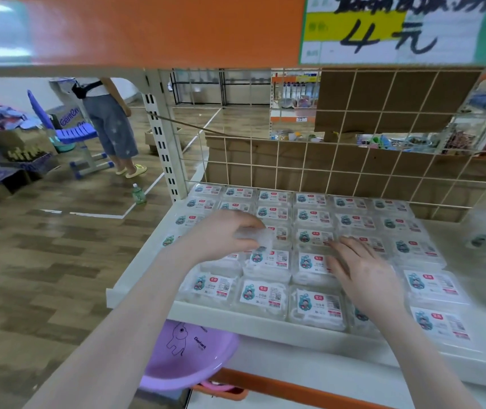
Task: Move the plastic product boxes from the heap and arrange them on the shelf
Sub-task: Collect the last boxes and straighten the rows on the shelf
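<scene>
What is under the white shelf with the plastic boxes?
Under the white metal shelf a purple plastic basin with an elephant drawing sticks out. Its back part and whatever lies further in are covered.

Off to my left I see a person [109,119] standing on the wood-pattern floor [44,261] beside a blue chair [70,134]. A green-capped bottle [139,194] stands on the floor near a white taped line. Below me sits a purple basin [188,358] printed with an elephant. Overhead hangs a handwritten price sign [392,31]; brown cardboard [383,101] backs the wire grid [339,160].
</scene>
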`<action>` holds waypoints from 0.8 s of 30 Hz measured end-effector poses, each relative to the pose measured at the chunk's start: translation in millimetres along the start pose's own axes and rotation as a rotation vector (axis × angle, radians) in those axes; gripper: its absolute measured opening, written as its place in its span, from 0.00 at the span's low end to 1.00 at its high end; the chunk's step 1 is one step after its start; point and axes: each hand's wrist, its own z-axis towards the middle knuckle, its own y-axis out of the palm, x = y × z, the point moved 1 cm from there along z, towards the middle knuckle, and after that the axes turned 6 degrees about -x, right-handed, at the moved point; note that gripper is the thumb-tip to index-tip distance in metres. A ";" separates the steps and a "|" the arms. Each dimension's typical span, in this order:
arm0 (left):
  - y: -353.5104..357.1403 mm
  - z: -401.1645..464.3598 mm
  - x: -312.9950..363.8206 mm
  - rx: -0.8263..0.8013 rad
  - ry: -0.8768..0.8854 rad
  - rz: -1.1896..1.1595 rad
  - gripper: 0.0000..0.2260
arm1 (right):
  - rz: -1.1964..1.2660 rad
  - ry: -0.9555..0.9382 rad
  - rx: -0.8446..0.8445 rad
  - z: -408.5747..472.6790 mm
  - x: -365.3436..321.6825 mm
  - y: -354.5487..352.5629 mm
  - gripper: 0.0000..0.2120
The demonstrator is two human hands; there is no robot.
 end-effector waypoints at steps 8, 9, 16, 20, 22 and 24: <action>-5.3 -1.4 0.9 -0.009 -0.033 -0.117 0.17 | 0.001 0.013 -0.009 0.0 2.3 1.6 0.13; -5.0 -1.5 1.6 -0.005 -0.028 -0.118 0.17 | 0.002 0.014 -0.006 0.0 2.5 1.7 0.13; 4.7 1.6 -0.1 0.145 0.021 0.044 0.15 | 0.012 0.010 -0.003 -0.1 2.1 3.5 0.12; 9.4 3.3 -3.4 0.199 0.006 0.088 0.17 | 0.013 -0.017 0.041 0.0 2.7 4.3 0.12; 10.5 3.9 -5.8 0.196 -0.006 0.096 0.19 | 0.017 -0.020 0.053 0.0 3.0 5.3 0.11; 11.3 5.0 -8.9 0.162 -0.019 0.107 0.22 | 0.015 -0.034 0.069 0.3 2.9 6.4 0.10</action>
